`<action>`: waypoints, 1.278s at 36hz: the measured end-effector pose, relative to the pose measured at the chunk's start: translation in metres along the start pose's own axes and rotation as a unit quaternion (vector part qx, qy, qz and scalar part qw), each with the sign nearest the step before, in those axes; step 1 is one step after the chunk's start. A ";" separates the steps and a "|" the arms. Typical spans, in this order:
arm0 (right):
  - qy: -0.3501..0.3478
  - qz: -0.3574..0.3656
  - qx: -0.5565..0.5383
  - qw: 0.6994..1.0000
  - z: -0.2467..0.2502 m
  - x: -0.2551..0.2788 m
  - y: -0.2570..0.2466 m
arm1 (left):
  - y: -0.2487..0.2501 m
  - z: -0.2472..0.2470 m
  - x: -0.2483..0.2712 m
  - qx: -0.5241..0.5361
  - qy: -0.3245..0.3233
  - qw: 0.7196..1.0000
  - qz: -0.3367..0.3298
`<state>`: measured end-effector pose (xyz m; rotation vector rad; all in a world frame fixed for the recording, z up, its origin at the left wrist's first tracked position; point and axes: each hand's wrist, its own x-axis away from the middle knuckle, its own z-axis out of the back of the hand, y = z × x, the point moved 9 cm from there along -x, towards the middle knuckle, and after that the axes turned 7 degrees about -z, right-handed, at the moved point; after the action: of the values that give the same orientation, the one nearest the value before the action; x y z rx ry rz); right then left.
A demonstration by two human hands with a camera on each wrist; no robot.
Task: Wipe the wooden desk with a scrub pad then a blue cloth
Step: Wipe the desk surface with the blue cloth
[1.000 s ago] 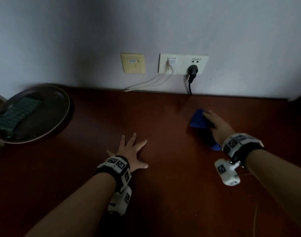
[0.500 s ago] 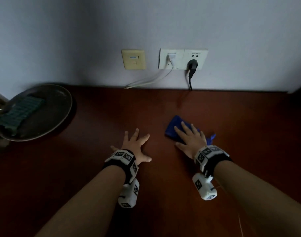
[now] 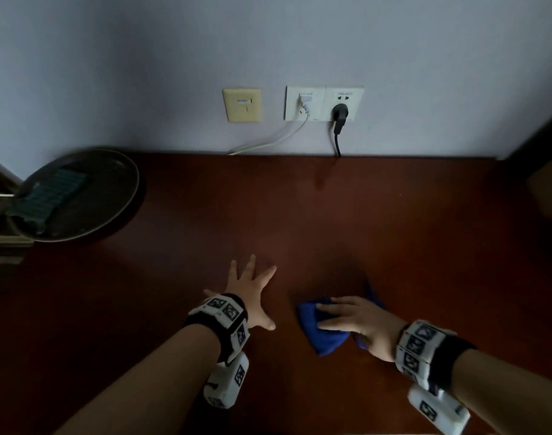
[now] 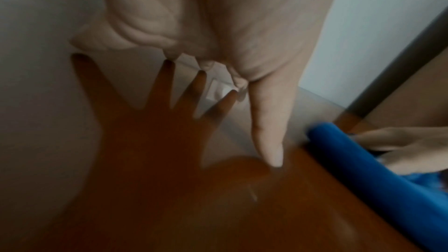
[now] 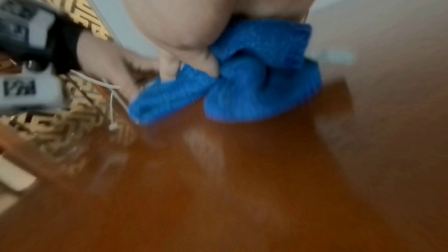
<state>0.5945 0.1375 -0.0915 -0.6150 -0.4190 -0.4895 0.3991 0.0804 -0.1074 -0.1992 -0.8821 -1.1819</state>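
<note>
The dark red wooden desk (image 3: 300, 215) fills the head view. My left hand (image 3: 252, 277) lies flat on it with the fingers spread, holding nothing. My right hand (image 3: 340, 315) presses straight fingers down on the bunched blue cloth (image 3: 325, 339), just right of the left hand. The wrist views show the cloth (image 5: 254, 87) crumpled under the right palm and its folded edge (image 4: 363, 170) beside my left thumb (image 4: 266, 131). The green scrub pad (image 3: 49, 196) rests on a dark round plate (image 3: 111, 189) at the far left.
Wall sockets (image 3: 325, 103) hold a white plug and a black plug, and their cables (image 3: 337, 139) drop behind the desk's back edge. A beige wall plate (image 3: 242, 105) sits to their left. A dark corner and a brown box (image 3: 547, 189) stand at the right.
My right hand has swept the blue cloth from the far right of the desk toward me and leftward, ending beside the left hand. The left hand has stayed flat in place.
</note>
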 end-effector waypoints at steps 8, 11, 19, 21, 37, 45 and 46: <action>0.243 -0.227 -0.363 0.871 0.073 0.028 0.101 | -0.020 -0.016 0.021 0.014 0.022 0.999 0.022; 0.217 -0.359 -0.193 0.887 0.070 0.037 0.136 | -0.018 -0.017 0.024 0.022 0.037 0.999 0.019; 0.204 -0.441 -0.093 0.869 0.042 0.006 0.098 | -0.023 -0.020 0.028 0.025 0.071 0.997 0.019; 0.197 -0.395 -0.064 0.895 0.036 -0.010 0.070 | -0.023 -0.022 0.029 0.027 0.084 0.996 0.019; 0.116 0.076 0.018 0.990 -0.062 0.030 -0.068 | -0.021 -0.043 0.058 0.035 0.120 0.992 0.000; 0.263 -0.083 -0.169 0.946 -0.002 0.099 0.007 | -0.001 -0.068 0.070 0.014 0.102 0.995 -0.014; 0.305 -0.134 -0.180 0.925 0.004 0.112 0.027 | -0.001 -0.069 0.072 0.011 0.101 0.995 -0.013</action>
<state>0.6992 0.1247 -0.0437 -0.7229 0.1935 -0.9984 0.4396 -0.0105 -0.1042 -0.0492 -0.7211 -1.1938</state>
